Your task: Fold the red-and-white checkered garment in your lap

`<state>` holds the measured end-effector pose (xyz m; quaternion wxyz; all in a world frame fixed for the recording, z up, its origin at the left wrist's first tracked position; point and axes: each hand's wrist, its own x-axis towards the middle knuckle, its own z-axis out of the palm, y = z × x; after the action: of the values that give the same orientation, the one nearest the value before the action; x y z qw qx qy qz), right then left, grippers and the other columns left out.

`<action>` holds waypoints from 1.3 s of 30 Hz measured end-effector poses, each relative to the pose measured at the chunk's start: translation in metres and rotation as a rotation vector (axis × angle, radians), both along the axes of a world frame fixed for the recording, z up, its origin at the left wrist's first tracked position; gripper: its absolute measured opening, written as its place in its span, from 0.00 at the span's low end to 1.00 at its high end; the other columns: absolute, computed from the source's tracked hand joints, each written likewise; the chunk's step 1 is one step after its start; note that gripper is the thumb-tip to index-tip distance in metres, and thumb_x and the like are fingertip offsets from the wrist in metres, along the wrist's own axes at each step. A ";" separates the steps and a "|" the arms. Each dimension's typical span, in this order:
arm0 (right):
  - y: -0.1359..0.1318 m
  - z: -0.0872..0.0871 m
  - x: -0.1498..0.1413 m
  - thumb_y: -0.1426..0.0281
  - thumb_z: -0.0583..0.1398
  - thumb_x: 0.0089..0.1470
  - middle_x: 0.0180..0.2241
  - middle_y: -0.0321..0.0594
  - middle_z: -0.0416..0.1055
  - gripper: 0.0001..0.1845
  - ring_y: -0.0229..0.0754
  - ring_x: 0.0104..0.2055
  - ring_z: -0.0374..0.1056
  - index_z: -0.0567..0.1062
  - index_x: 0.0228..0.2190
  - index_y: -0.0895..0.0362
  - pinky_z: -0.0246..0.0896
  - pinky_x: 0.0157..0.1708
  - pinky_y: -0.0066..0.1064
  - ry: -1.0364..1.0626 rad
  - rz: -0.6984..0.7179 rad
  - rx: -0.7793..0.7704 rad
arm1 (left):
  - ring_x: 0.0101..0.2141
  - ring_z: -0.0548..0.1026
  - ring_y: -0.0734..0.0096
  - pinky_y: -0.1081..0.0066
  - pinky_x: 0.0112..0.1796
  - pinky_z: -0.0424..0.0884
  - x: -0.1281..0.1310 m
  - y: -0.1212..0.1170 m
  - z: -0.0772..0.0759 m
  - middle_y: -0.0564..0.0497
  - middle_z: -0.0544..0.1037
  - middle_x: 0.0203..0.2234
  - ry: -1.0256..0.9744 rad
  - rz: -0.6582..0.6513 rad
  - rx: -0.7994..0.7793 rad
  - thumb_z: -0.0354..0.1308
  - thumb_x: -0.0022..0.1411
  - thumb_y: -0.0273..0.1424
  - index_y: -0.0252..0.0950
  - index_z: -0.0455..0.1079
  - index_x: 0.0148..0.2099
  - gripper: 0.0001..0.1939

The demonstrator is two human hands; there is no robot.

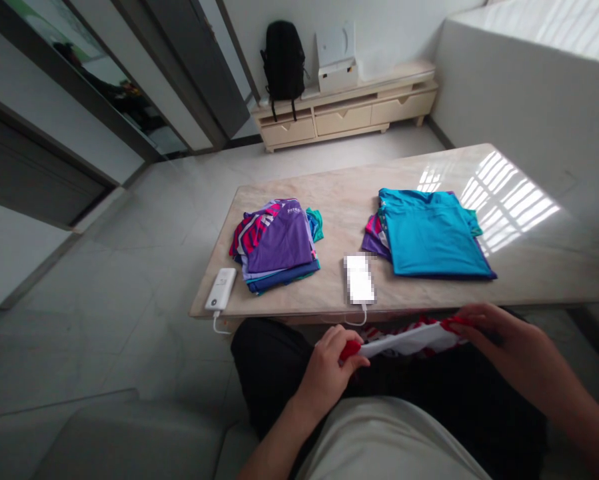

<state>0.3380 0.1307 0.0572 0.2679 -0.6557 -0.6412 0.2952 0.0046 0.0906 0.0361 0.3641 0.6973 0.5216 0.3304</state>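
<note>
On the tabletop (339, 200) lie two stacks of shirts — one stack (276, 243) at left, the other stack (429, 233) at right. Between them, near the front edge, lies a phone (360, 279); a power bank (220, 289) lies left of the left stack.

Garment (410, 339) held over the lap: white with red edging and red stripes. Left stack of folded shirts (275, 244): purple on top, with pink-and-navy stripes, teal and blue showing below. Right stack (426, 233): teal on top, purple and red-striped edges beneath. Table (329, 200): pale beige marble pattern. Power bank (221, 289): white. Backpack (284, 60): black. Low cabinet (349, 110): cream.
</note>
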 end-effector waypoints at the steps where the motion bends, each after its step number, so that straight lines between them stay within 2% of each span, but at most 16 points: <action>1: 0.000 0.001 0.000 0.33 0.61 0.50 0.32 0.37 0.82 0.35 0.46 0.30 0.78 0.79 0.36 0.50 0.72 0.31 0.32 0.020 0.007 -0.009 | 0.40 0.76 0.66 0.71 0.43 0.70 -0.001 0.002 -0.001 0.50 0.76 0.37 0.043 -0.018 0.000 0.65 0.69 0.34 0.37 0.74 0.42 0.06; 3: 0.001 0.000 -0.001 0.34 0.62 0.50 0.33 0.38 0.82 0.34 0.47 0.32 0.79 0.80 0.36 0.51 0.75 0.33 0.32 0.053 0.027 -0.028 | 0.39 0.76 0.68 0.72 0.43 0.70 -0.004 0.006 -0.004 0.50 0.75 0.36 0.088 -0.029 0.020 0.62 0.71 0.28 0.37 0.74 0.39 0.04; 7: 0.001 -0.009 0.000 0.38 0.66 0.49 0.35 0.38 0.83 0.29 0.48 0.35 0.80 0.81 0.35 0.51 0.78 0.38 0.34 0.099 0.088 -0.076 | 0.42 0.77 0.67 0.70 0.45 0.72 -0.015 0.013 -0.005 0.49 0.76 0.38 0.119 0.008 0.114 0.55 0.69 0.19 0.37 0.73 0.41 0.10; 11: 0.000 -0.025 0.004 0.43 0.68 0.50 0.40 0.39 0.84 0.29 0.52 0.40 0.81 0.82 0.44 0.50 0.79 0.40 0.38 0.087 0.111 -0.119 | 0.40 0.78 0.66 0.69 0.44 0.74 -0.019 0.015 -0.005 0.49 0.79 0.37 0.116 0.017 0.210 0.55 0.67 0.16 0.37 0.74 0.42 0.12; 15: 0.000 -0.037 0.008 0.51 0.68 0.52 0.42 0.42 0.84 0.26 0.55 0.41 0.82 0.83 0.50 0.50 0.78 0.40 0.40 0.010 0.188 -0.116 | 0.42 0.80 0.68 0.71 0.46 0.76 -0.017 0.012 0.001 0.49 0.81 0.38 -0.015 -0.026 0.233 0.56 0.66 0.14 0.37 0.75 0.43 0.13; 18: 0.000 -0.039 0.008 0.57 0.67 0.53 0.43 0.43 0.83 0.21 0.53 0.39 0.81 0.84 0.47 0.50 0.77 0.38 0.38 -0.043 0.256 -0.093 | 0.44 0.80 0.69 0.71 0.50 0.76 -0.017 0.010 0.005 0.48 0.82 0.41 -0.042 -0.075 0.230 0.56 0.66 0.13 0.37 0.76 0.46 0.16; 23: 0.001 -0.039 0.008 0.61 0.63 0.53 0.36 0.40 0.80 0.14 0.47 0.33 0.79 0.86 0.39 0.47 0.71 0.33 0.35 -0.206 0.312 -0.127 | 0.50 0.80 0.69 0.70 0.55 0.75 -0.019 0.008 0.006 0.46 0.81 0.47 -0.006 -0.173 0.229 0.54 0.68 0.13 0.37 0.76 0.53 0.19; 25: 0.000 -0.040 0.009 0.63 0.61 0.53 0.36 0.39 0.78 0.13 0.46 0.33 0.78 0.86 0.36 0.46 0.70 0.34 0.35 -0.253 0.320 -0.139 | 0.51 0.79 0.69 0.70 0.56 0.75 -0.020 0.008 0.005 0.46 0.81 0.49 0.004 -0.183 0.217 0.54 0.68 0.14 0.37 0.77 0.54 0.19; 28: -0.002 -0.045 0.012 0.62 0.59 0.55 0.40 0.40 0.78 0.13 0.46 0.35 0.78 0.85 0.33 0.47 0.69 0.34 0.36 -0.286 0.299 -0.118 | 0.51 0.80 0.68 0.69 0.55 0.76 -0.021 0.008 0.001 0.46 0.80 0.50 0.029 -0.115 0.189 0.53 0.69 0.15 0.37 0.77 0.54 0.19; 31: -0.004 -0.050 0.012 0.62 0.60 0.56 0.44 0.40 0.80 0.13 0.48 0.38 0.79 0.85 0.35 0.47 0.71 0.37 0.37 -0.268 0.296 -0.096 | 0.50 0.81 0.67 0.68 0.54 0.78 -0.024 0.009 -0.006 0.46 0.81 0.48 0.051 -0.018 0.156 0.55 0.67 0.16 0.38 0.78 0.53 0.18; 34: -0.006 -0.053 0.011 0.61 0.61 0.56 0.40 0.39 0.83 0.14 0.53 0.38 0.80 0.85 0.40 0.47 0.73 0.37 0.39 -0.243 0.284 -0.147 | 0.49 0.81 0.64 0.65 0.53 0.78 -0.029 0.011 -0.013 0.45 0.82 0.48 0.070 0.036 0.088 0.60 0.64 0.18 0.38 0.79 0.51 0.17; 36: -0.004 -0.051 0.008 0.60 0.62 0.57 0.40 0.40 0.83 0.15 0.54 0.40 0.81 0.85 0.42 0.47 0.74 0.39 0.40 -0.184 0.292 -0.182 | 0.49 0.82 0.62 0.63 0.53 0.78 -0.032 0.013 -0.014 0.44 0.82 0.49 0.081 0.052 0.023 0.62 0.61 0.18 0.37 0.81 0.45 0.13; 39: 0.008 -0.046 0.000 0.60 0.62 0.60 0.47 0.40 0.82 0.14 0.53 0.49 0.79 0.84 0.44 0.49 0.74 0.49 0.40 0.018 0.390 -0.217 | 0.47 0.82 0.61 0.63 0.52 0.77 -0.035 0.011 -0.009 0.45 0.84 0.47 0.023 0.000 -0.154 0.63 0.59 0.18 0.36 0.80 0.35 0.09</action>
<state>0.3385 0.1385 0.0116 0.1394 -0.5415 -0.7180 0.4146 -0.0301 0.1018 0.0274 0.4105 0.6709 0.5497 0.2815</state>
